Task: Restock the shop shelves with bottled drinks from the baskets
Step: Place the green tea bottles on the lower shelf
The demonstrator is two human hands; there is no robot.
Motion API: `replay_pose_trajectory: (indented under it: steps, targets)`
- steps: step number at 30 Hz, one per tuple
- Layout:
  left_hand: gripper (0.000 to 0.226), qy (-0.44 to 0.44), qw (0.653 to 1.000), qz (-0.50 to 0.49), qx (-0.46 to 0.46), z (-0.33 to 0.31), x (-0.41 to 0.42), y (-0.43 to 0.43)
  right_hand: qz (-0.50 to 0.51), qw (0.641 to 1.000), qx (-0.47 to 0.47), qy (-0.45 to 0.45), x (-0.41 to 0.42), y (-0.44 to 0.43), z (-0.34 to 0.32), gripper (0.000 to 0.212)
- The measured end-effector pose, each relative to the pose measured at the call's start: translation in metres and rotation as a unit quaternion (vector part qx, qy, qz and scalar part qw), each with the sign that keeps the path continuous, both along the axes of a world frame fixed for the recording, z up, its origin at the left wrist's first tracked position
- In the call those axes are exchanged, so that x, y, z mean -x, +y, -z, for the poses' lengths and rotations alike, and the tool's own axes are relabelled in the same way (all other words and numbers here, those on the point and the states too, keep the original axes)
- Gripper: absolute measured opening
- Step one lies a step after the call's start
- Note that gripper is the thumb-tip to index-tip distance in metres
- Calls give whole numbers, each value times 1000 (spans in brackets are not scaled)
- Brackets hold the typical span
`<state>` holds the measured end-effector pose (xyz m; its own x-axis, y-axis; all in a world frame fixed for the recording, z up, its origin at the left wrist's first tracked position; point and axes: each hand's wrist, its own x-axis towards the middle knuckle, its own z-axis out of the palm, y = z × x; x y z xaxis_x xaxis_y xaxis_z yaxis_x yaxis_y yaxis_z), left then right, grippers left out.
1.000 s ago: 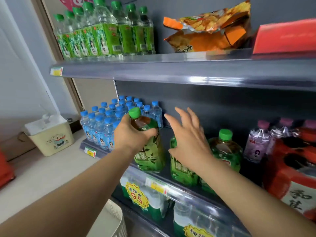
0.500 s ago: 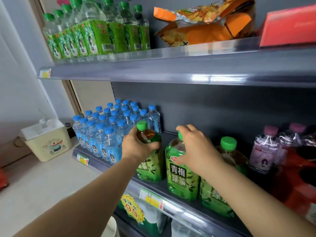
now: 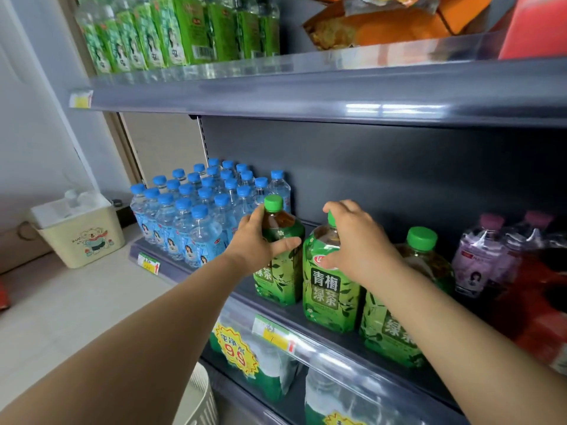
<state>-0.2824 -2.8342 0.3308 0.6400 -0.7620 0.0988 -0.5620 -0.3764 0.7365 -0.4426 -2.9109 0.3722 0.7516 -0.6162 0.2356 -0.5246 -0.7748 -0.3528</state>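
You're seating tea bottles on the shelf [image 3: 334,351], left hand [image 3: 256,242] curled round the rear bottle [image 3: 282,280], right hand [image 3: 359,240] clamped on the neck of the front bottle [image 3: 331,289]; next, release both upright.

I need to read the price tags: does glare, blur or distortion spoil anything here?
Head view: glare streaks on the upper shelf rail; yellow price tag soft, digits unreadable; top-shelf green bottles blurred; wide-angle distortion bows the shelf lines; middle tea bottle, held by the right hand, has a sharp label; left hand covers part of the label on the left tea bottle.
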Motion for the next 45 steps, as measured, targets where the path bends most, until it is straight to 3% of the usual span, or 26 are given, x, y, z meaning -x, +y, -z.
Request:
replay_pose_trajectory:
  steps: [6, 10, 14, 18, 20, 23, 27, 36, 45]
  targets:
    - [98, 27, 999, -10, -18, 3, 7, 5, 10, 1000, -2, 19, -3, 1, -1, 86]
    - [91, 18, 999, -34, 3, 4, 17, 41, 18, 999, -4, 33, -3, 7, -3, 94]
    - [84, -15, 998, 4, -53, -3, 20, 97, 36, 998, -27, 42, 3, 16, -5, 104]
    - [80, -59, 986, 27, -157, -13, 23, 168, 83, 996, -7, -34, 5, 59, -6, 99]
    - [78, -84, 975, 30, -202, -15, 27, 210, 39, 997, 12, -62, -2, 101, -4, 94]
    - [70, -85, 970, -3, -227, -10, 35, 283, -72, 997, -7, -30, -12, 175, 5, 92]
    - [58, -40, 962, -95, -254, 9, 44, 403, -202, 978, -40, 31, -20, 271, 28, 90]
    - [41, 58, 898, -333, -281, 56, 79, 677, -354, 924, -71, 127, -49, 448, 59, 88]
    - [50, 96, 870, -426, -229, 126, 94, 776, -451, 867, -75, 200, -94, 589, 124, 88]
